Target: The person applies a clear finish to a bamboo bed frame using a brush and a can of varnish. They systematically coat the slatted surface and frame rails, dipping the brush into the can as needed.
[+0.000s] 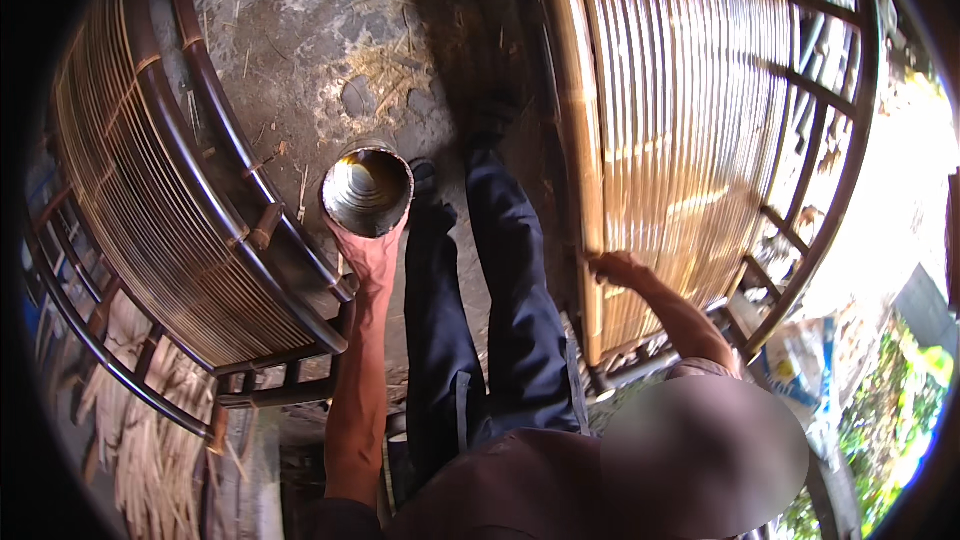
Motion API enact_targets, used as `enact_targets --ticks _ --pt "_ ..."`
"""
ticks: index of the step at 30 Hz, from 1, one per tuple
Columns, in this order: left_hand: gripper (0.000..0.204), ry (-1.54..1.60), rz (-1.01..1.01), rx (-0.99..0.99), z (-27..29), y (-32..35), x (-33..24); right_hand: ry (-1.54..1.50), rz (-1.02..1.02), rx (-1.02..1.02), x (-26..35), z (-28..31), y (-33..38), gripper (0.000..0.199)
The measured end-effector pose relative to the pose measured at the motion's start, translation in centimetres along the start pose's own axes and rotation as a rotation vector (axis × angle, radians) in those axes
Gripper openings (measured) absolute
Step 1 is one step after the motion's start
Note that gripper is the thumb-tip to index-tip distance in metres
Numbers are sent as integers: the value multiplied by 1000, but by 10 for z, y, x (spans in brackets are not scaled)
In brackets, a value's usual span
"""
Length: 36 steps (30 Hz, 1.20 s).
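My left hand [368,243] is wrapped round the near side of a round, open-topped tin can [370,195]. Shiny ridged walls and a little amber-brown liquid show inside it. The can is left of my legs, over the floor. To the right, my right hand [614,268] is at the thick bamboo edge rail [592,190] of a glossy slatted bamboo piece of furniture [690,110]. Its fingers are closed against the rail, near the lower end of the slats. Whatever lies between these fingers, if anything, is too small and dark to make out.
A second slatted bamboo piece with a dark frame [170,140] stands on the left. Dusty concrete floor [290,10] with straw scraps runs between the two. Pale bamboo strips [150,430] lie lower left. A white-and-blue sack [800,360] is at the right, near green plants.
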State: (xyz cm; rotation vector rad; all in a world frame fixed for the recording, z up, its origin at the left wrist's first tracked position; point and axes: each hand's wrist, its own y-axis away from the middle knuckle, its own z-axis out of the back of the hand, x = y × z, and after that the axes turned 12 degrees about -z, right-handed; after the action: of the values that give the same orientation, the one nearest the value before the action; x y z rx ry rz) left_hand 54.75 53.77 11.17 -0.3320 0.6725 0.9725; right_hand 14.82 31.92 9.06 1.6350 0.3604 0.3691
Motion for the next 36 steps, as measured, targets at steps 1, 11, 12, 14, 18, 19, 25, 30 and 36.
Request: enact_targets --ticks 1,11,12,14,18,19,25,30,36 --pt "101 -12 -85 23 8 6 6 66 119 -163 -38 -34 -18 47" --pt "101 -86 -381 310 31 62 44 153 401 -1112 2 -39 -33 27" --pt "101 -82 -393 326 29 68 41 168 380 -1012 -26 -83 -46 42" --pt "100 -82 -427 349 27 83 31 104 349 -970 -52 -162 -54 41" --pt "96 -105 -447 377 13 129 9 -111 278 -893 -119 -327 -74 32" --pt "96 -90 -459 385 12 146 5 -64 171 -820 -122 -355 -69 32" --pt "96 247 -407 436 0 281 -25 -1831 73 -1128 -117 -528 -70 31" --pt "99 -98 -641 503 2 403 -22 -1814 -59 -1638 -115 -553 -98 25" --pt "111 -103 -829 658 22 511 -1 -1585 -761 -1521 -193 -637 -110 20"
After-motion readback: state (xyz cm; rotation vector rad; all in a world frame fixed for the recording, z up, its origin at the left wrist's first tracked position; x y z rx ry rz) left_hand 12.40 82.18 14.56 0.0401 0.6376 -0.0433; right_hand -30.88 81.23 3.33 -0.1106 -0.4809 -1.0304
